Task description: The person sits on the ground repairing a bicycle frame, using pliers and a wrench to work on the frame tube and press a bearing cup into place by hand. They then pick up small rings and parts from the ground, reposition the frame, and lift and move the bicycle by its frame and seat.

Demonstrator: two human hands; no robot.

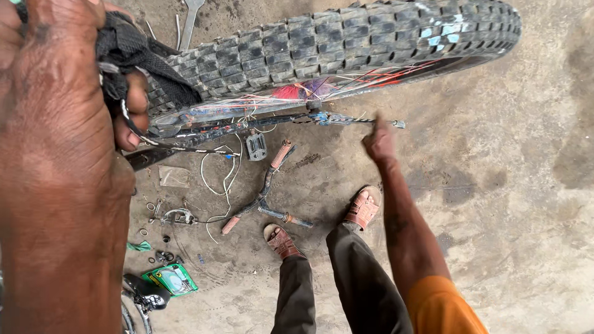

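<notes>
My left hand (55, 124) fills the nine o'clock side of the view, very near to the camera, and its fingers (133, 105) are closed around a piece of black cloth (133, 43) and the frame end of the bicycle, so I think I hold it like this to keep the bicycle steady while it stands upside down. The knobby tyre (346, 46) runs across the top from eleven o'clock to two o'clock, with its rim below it and coloured threads tangled at the hub (309, 93). My right hand (378, 141) is stretched out toward the centre, a little to three o'clock, and its fingers touch the thin axle end (390, 123) which sticks out from the frame tube; whether they really pinch it or only press on it I cannot tell, because the hand covers the contact. On the concrete floor (507, 204), at about seven o'clock, lie the parts which are taken off: a handlebar (263, 192) with a spring, a pedal (255, 146), a white cable (216, 179), small nuts and washers (151, 213), and a green flat box (172, 278). They are grouped close to my sandals (362, 209), probably so that I can reach them without walking. A wrench (190, 18) lies at twelve o'clock behind the tyre.
</notes>
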